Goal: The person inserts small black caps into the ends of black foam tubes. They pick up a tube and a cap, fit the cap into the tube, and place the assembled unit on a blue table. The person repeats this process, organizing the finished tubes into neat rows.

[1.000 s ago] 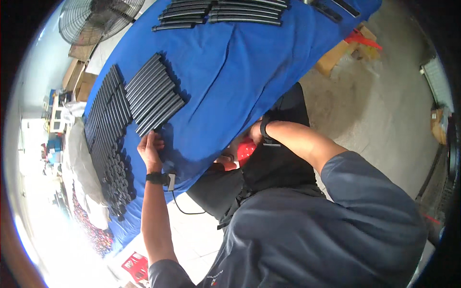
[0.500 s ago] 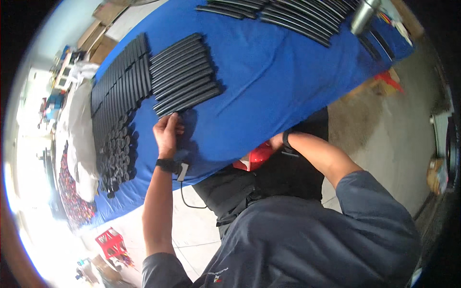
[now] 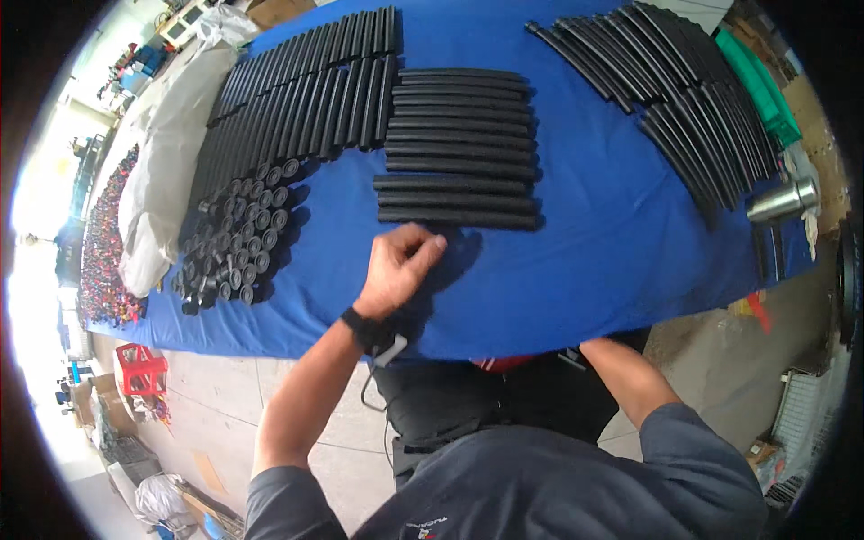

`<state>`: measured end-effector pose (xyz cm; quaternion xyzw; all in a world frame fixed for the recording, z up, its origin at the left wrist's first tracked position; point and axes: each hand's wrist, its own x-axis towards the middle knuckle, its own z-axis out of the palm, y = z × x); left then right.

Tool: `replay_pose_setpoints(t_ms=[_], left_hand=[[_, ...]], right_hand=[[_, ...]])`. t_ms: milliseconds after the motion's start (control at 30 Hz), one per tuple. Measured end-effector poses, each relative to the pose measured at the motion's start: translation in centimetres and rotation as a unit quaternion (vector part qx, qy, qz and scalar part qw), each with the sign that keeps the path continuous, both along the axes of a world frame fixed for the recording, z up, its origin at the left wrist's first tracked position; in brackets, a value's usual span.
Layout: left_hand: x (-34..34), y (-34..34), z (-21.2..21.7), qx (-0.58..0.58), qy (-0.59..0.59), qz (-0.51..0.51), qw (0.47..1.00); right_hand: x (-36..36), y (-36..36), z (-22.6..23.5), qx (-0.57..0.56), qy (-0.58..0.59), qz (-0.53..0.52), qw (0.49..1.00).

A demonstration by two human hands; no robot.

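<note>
caps point(image 3: 236, 250) stacked, far left | tubes point(image 3: 459, 148) in neat rows, many laid | left hand point(image 3: 396, 268) loosely curled, empty, on cloth point(image 3: 585, 261) just below nearest tube | right hand under table, state unknown | rods point(image 3: 684, 90) ranged right

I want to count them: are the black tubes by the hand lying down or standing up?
Lying down. The black tubes lie flat in a row on the blue table cover, just beyond the left hand.

Blue-covered table point(image 3: 576, 270) carries rows of black tubes point(image 3: 459, 148) and a steel cup point(image 3: 781, 200).
</note>
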<state>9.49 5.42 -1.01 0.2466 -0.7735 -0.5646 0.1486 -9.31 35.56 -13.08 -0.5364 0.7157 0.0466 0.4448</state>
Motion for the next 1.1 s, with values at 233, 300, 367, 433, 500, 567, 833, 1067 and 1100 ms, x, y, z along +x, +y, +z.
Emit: replay_pose_setpoints(t_ms=[233, 300, 367, 433, 500, 567, 833, 1067, 1100], left_hand=[[0.1, -0.3, 1.2, -0.023, 0.128, -0.077, 0.989], [0.0, -0.8, 0.6, -0.037, 0.138, -0.092, 0.985], [0.2, -1.1, 0.8, -0.032, 0.137, -0.093, 0.986], [0.1, -1.2, 1.0, -0.04, 0.125, -0.089, 0.987], [0.1, -1.3, 0.9, -0.05, 0.13, -0.092, 0.986], [0.1, -1.4, 1.3, -0.051, 0.122, -0.098, 0.986], [1.0, -0.6, 1.3, -0.04, 0.092, -0.101, 0.99], [0.5, 0.2, 1.2, -0.023, 0.029, -0.054, 0.998], [0.6, 0.0, 0.8, -0.015, 0.014, -0.046, 0.999]], right_hand=[[-1.8, -5.2, 1.1, 0.013, -0.032, -0.013, 0.999], [-0.1, -6.6, 0.7, 0.019, -0.046, -0.017, 0.999], [1.7, -8.2, 0.7, 0.012, -0.062, -0.009, 0.998], [3.8, -9.7, 0.4, 0.001, -0.077, -0.007, 0.997], [5.8, -11.0, 0.1, -0.01, -0.085, -0.006, 0.996], [7.1, -12.2, -0.3, -0.028, -0.086, -0.003, 0.996], [8.7, -9.9, -0.2, -0.075, -0.043, 0.012, 0.996], [10.2, -6.2, 0.2, -0.119, 0.019, 0.03, 0.992], [10.6, -6.3, -0.2, -0.129, 0.023, 0.04, 0.991]])
